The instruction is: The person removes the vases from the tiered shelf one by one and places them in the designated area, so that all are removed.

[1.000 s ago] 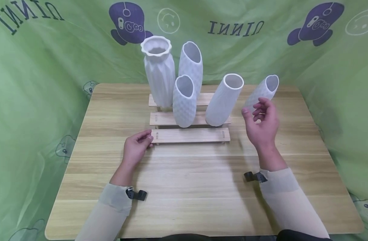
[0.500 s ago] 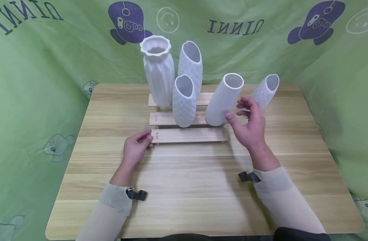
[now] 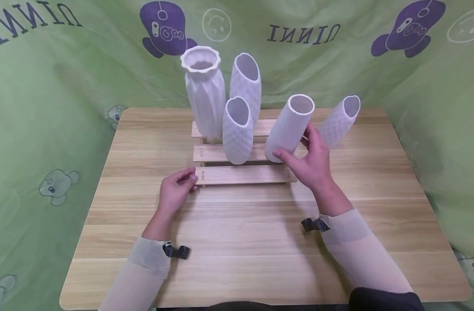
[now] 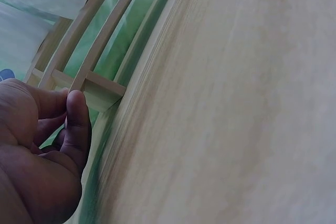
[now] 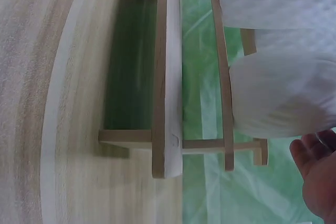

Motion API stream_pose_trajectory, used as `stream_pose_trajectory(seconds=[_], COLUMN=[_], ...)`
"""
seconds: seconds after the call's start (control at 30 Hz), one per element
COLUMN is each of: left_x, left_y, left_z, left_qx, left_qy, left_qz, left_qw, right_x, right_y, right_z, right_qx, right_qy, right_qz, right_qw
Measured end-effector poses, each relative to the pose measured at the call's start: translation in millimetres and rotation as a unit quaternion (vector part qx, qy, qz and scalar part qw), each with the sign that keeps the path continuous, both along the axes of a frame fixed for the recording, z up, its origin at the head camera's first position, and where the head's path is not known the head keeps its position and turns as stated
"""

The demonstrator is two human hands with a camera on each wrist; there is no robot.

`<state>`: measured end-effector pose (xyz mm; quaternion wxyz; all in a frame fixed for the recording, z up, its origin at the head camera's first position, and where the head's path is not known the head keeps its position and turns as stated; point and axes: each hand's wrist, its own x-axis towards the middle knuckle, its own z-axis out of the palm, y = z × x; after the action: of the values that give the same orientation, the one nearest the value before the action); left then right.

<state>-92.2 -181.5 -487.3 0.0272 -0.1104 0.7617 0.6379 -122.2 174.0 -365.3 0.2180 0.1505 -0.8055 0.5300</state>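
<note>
A three-step wooden rack [image 3: 244, 175] stands on the table. My left hand [image 3: 176, 189] pinches the left end of its lowest step; the left wrist view shows thumb and fingertips at that slat [image 4: 80, 80]. On the middle step are a smooth white cylindrical vase [image 3: 289, 127] at right and a short dimpled white vase [image 3: 238, 134]. My right hand [image 3: 312, 162] is at the cylindrical vase's right side, thumb in front of its base and fingers spread behind. In the right wrist view the fingertips [image 5: 300, 156] lie close beside that vase [image 5: 283, 95]; contact is unclear.
A tall fluted vase [image 3: 206, 99] with a wavy rim and a tall dimpled vase [image 3: 245, 82] stand on the top step. Another dimpled vase [image 3: 339, 123] stands on the table [image 3: 237, 250] right of the rack. A green printed curtain [image 3: 237, 26] surrounds the table.
My right hand has moved left from in front of the far-right vase to the cylindrical vase, its thumb now over that vase's base. My left hand and the vases have stayed put.
</note>
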Motion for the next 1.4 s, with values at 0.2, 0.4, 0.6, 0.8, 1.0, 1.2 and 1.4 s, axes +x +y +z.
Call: stream_pose_trajectory(seconds=[0.2, 0.4, 0.6, 0.8, 1.0, 1.2, 1.4], left_x=[0.2, 0.6, 0.4, 0.8, 0.4, 0.4, 1.3], left_y=[1.0, 2.2, 2.3, 2.2, 2.1, 0.8, 0.7], left_z=[1.5, 3.6, 3.4, 4.2, 3.6, 2.2, 3.0], left_qx=[-0.006, -0.009, -0.004, 0.001, 0.000, -0.010, -0.011], left_qy=[0.001, 0.000, -0.003, -0.004, -0.004, 0.000, -0.001], left_qz=[-0.006, -0.007, -0.005, -0.003, -0.001, -0.005, -0.003], left_qw=[1.0000, 0.9999, 1.0000, 1.0000, 1.0000, 0.9999, 0.9999], right_x=[-1.0, 0.2, 1.8, 3.0, 3.1, 5.0, 7.4], right_y=[-1.3, -2.8, -5.3, -7.2, -6.1, -5.3, -3.7], right_z=[-0.3, -1.6, -1.0, 0.7, -0.1, 0.6, 1.8], right_qx=[0.015, 0.009, 0.008, 0.011, 0.009, 0.011, 0.013], right_qy=[0.010, 0.026, 0.028, 0.027, 0.031, 0.031, 0.029], right_qz=[-0.014, -0.026, -0.036, -0.044, -0.038, -0.037, -0.040], right_qw=[0.9997, 0.9993, 0.9989, 0.9986, 0.9988, 0.9988, 0.9987])
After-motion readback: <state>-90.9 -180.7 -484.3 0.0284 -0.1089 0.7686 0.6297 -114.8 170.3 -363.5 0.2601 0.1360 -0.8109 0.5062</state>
